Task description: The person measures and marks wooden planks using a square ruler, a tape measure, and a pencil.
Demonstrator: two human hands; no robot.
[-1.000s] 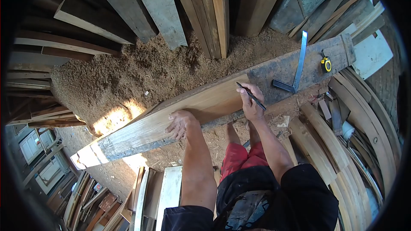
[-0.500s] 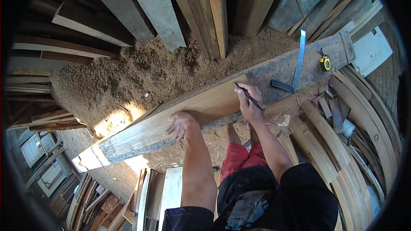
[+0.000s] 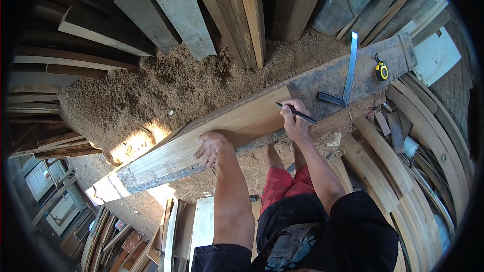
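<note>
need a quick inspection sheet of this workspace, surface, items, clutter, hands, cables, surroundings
Surface: worn dark plank, bearing a lighter board
Job's things: dark pencil or pen in hand, tip over the board, contact unclear; square and yellow-black tape measure on the bare dark part of the plank
Clutter: shavings behind the plank; curved timber pieces and scraps at right
Hands: left hand spread on the board; right hand gripping the pencil or pen
Cables: nothing seen for certain
Surroundings: upright timbers beyond the shavings; sunlit patches at left
</note>
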